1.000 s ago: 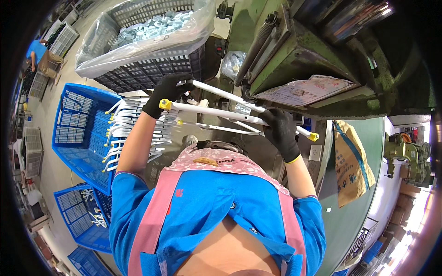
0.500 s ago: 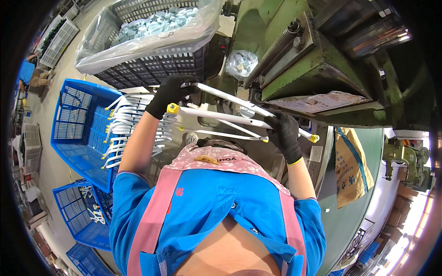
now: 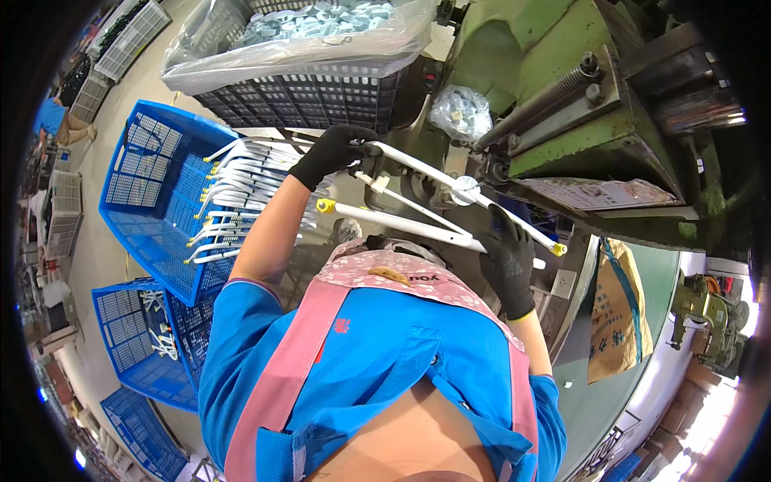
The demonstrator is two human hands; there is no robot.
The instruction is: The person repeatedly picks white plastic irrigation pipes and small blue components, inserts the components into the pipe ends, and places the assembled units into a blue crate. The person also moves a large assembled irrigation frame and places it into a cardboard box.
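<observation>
White tubes (image 3: 401,223) spread wider — hands (image 3: 333,158) (image 3: 511,261) apart, right fingers (image 3: 503,223) extended.

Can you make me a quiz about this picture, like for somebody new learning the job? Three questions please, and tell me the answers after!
1. True or false: the left hand and the right hand are both gloved in black.

2. Pick one: what colour is the cap on the left end of the lowest long white tube?
a) red
b) yellow
c) blue

3. On which side of the person is the big blue crate, left or right?

Key:
1. True
2. b, yellow
3. Left
</observation>
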